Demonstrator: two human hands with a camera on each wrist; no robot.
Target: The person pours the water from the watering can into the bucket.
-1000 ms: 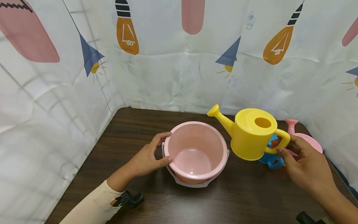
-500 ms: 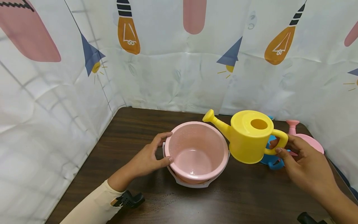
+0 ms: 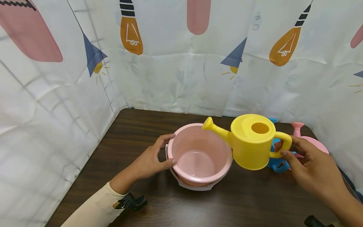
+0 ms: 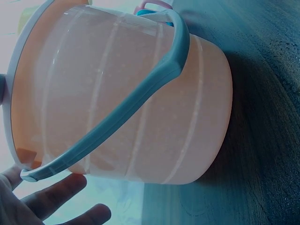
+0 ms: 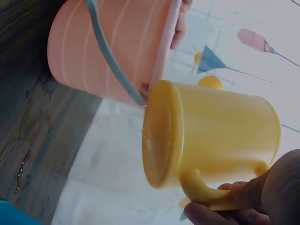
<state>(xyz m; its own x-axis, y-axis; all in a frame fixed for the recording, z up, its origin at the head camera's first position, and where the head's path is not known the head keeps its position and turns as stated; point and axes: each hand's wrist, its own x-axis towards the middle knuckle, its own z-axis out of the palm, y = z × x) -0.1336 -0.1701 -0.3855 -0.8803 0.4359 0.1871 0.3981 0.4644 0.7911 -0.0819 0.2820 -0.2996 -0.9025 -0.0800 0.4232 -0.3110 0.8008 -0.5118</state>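
Observation:
A pink bucket [image 3: 198, 180] stands upright on the dark wooden table, its pale handle [image 4: 126, 112] hanging down against the outside. My left hand [image 3: 150, 160] holds the bucket's left rim, thumb on the near side and fingers toward the far side. Raised to the right is a yellow watering can [image 3: 250, 153], which my right hand [image 3: 314, 167] grips by its loop handle. The can is nearly level, and its spout tip [image 3: 208, 123] is over the bucket's far right rim. No water shows coming from the spout.
Behind the right hand stand a blue watering can [image 3: 280, 167] and a pink watering can [image 3: 314, 144], both partly hidden. Water drops [image 5: 19, 173] lie on the table [image 3: 136, 126]. A printed white curtain [image 3: 170, 78] hangs behind and at the left.
The yellow watering can has moved a little left and down, bringing its spout over the bucket's rim. My left hand and the bucket have stayed in place.

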